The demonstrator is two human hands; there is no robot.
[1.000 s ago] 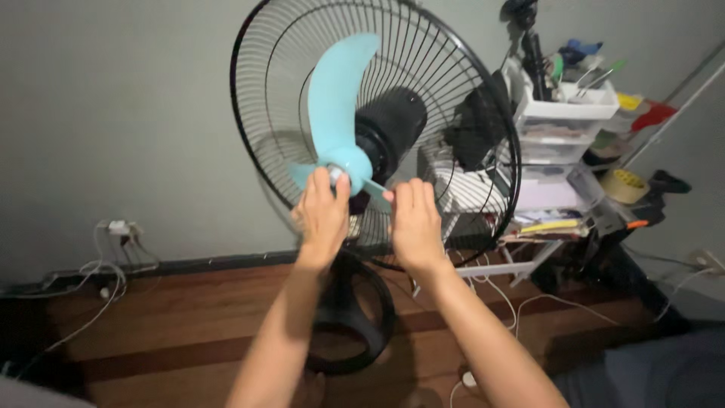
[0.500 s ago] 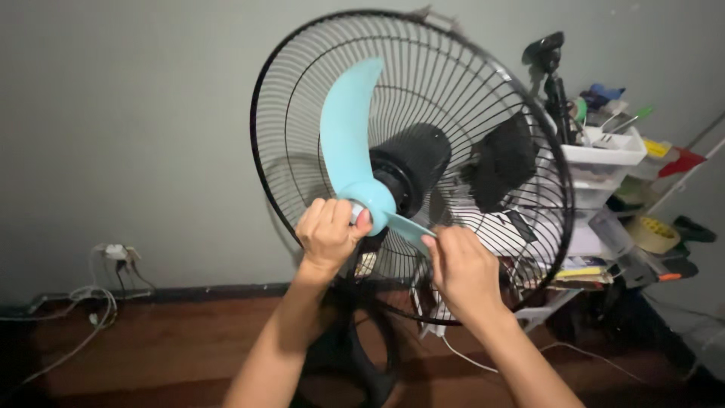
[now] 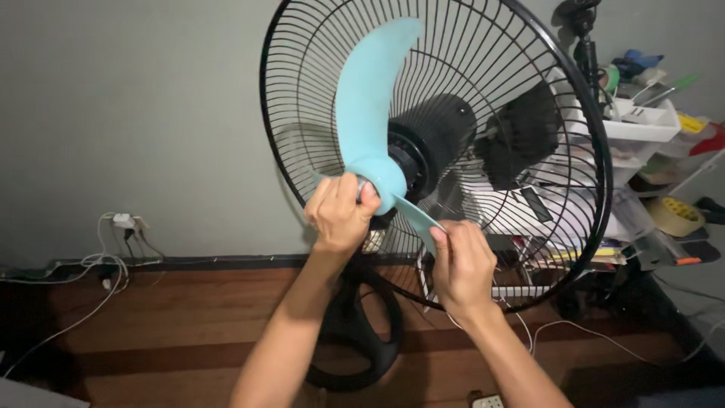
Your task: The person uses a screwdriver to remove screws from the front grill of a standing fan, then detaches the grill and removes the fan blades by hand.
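We see the pale blue fan blade [image 3: 370,106] mounted before the black rear grille [image 3: 529,98], our left hand [image 3: 340,214] gripping its hub, our right hand [image 3: 461,264] pinching a lower blade, cluttered shelves [image 3: 642,136] beside the grille.

The blade [image 3: 370,113] sits in front of the motor housing [image 3: 438,143], the rear grille [image 3: 529,91] behind both — stacked drawers [image 3: 642,136] to the right, the base [image 3: 359,332] below on the floor [image 3: 166,325].
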